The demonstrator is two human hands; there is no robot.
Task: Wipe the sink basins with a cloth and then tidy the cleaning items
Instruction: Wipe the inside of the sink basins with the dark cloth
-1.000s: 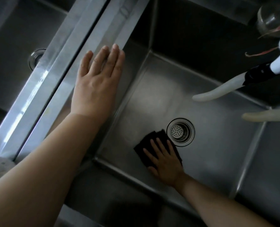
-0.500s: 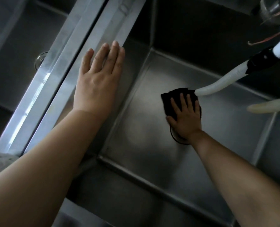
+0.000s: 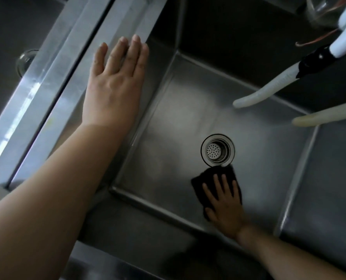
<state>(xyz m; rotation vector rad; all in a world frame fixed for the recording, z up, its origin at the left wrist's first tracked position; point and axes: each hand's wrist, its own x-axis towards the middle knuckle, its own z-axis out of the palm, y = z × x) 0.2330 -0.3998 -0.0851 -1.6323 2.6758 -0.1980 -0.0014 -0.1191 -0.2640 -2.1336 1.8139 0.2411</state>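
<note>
The single head-worn view looks steeply down, from close above, into a steel sink basin [image 3: 188, 118].

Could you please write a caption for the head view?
Right hand presses black cloth on basin floor beside drain; left hand rests on rim.

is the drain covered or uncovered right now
Uncovered: the drain strainer shows fully, and the black cloth under the right hand lies just beside it.
</note>
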